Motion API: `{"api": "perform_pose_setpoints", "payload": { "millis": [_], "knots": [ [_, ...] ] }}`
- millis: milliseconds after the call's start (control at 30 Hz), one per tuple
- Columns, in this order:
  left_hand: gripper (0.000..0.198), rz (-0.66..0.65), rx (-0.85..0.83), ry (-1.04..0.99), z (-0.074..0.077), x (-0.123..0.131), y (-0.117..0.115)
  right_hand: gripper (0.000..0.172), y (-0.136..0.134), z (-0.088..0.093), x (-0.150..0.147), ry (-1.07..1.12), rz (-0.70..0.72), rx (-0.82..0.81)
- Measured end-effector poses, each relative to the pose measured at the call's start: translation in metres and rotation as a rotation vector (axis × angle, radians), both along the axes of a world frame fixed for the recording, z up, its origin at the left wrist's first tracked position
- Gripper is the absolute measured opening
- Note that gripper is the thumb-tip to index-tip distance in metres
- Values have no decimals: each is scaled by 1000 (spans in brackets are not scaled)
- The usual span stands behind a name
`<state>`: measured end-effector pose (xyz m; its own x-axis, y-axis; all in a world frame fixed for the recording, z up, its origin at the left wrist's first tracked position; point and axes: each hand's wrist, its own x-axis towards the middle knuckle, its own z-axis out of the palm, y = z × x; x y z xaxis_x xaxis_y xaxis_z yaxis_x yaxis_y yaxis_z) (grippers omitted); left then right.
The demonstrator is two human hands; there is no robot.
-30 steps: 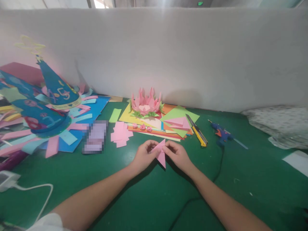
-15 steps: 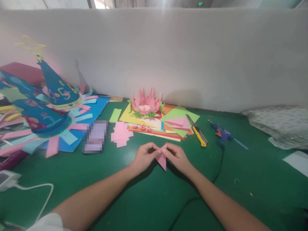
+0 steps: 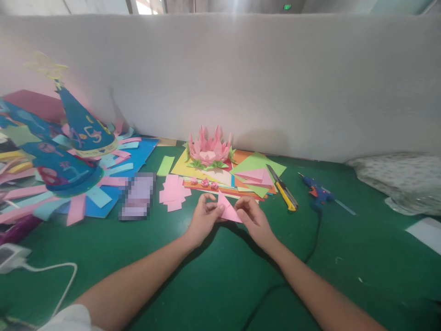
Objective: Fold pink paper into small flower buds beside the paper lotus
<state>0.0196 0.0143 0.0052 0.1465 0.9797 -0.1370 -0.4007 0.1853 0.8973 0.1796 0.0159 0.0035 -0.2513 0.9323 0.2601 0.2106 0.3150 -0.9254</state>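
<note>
A folded pink paper triangle (image 3: 227, 209) is held above the green table, one point up and another toward the right. My left hand (image 3: 206, 217) pinches its left edge between thumb and fingers. My right hand (image 3: 254, 220) is at the right corner of the triangle, fingers curled and thumb near the edge; whether it grips the paper is hard to tell. Beyond my hands lie small pink paper roses (image 3: 204, 182) and a stack of pink paper pieces (image 3: 171, 191). A pink paper lotus (image 3: 210, 149) with green leaves stands behind them on coloured sheets.
A yellow utility knife (image 3: 286, 196) and a blue glue gun (image 3: 319, 192) with its cable lie to the right. At left are a blurred phone-like object (image 3: 138, 195), blue cone hats (image 3: 84, 122) with paper strips, and a white cable (image 3: 74, 271).
The pink paper has turned, its point now up instead of down. My right hand has shifted slightly right, and the fingers of the two hands have moved apart.
</note>
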Motion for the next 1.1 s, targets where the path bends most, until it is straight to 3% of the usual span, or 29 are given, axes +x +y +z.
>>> {"api": "perform_pose_setpoints", "payload": {
  "millis": [300, 500, 900, 1100],
  "knots": [
    [35, 141, 11, -16, 4, -3, 0, 17, -3, 4, 1, -142, -44, 214],
    [11, 215, 55, 119, -1, -5, 3, 14, 0, 3, -1, -232, -85, 303],
    [22, 192, 5, 192, -1, -5, 1, 4, 1, 4, 0, -255, -149, 339],
    [19, 208, 44, 190, 0, -4, 1, 7, -1, 5, -2, -275, -80, 358]
  ]
}}
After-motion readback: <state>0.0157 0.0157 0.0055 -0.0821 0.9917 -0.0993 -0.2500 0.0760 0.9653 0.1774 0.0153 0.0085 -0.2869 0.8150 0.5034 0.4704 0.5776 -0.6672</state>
